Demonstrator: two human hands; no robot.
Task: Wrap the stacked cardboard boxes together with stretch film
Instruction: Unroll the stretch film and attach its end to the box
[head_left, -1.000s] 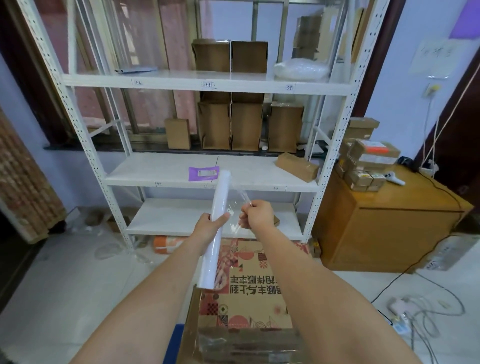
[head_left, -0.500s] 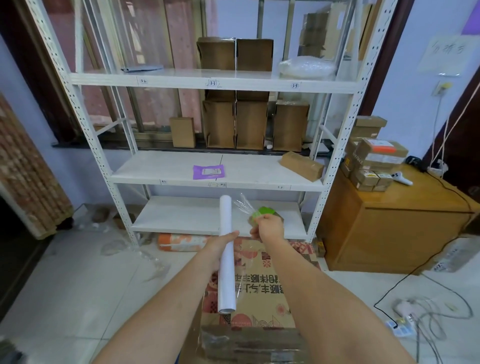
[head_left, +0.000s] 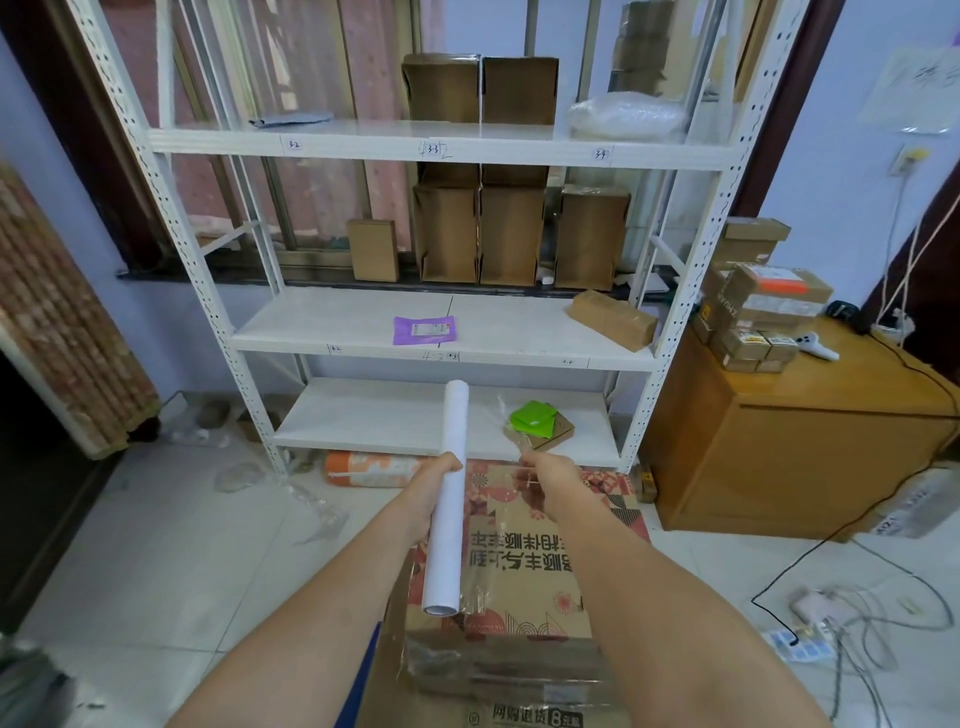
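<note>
Storage room with a white tiled floor, and a white metal shelf rack (head_left: 447, 332) straight ahead is the landmark here. Just in front of the rack's bottom shelf, the left hand (head_left: 434, 480) is clenched around a white roll of stretch film (head_left: 447, 499), held nearly upright. The right hand (head_left: 550, 475) pinches the loose film edge (head_left: 511, 467) off to the roll's right. Compared with a second ago the two hands are further apart and lower, so a sheet of film is now drawn out between them. My read is that's the lead-in: enough free film to start anchoring on the boxes.

The stacked cardboard boxes (head_left: 519, 571) sit on the floor below the hands, between the person and the rack. The near end of the stack is cut off by the frame and partly behind the forearms, so I can't say how many boxes there are. The film itself is basically invisible apart from glare.
</note>
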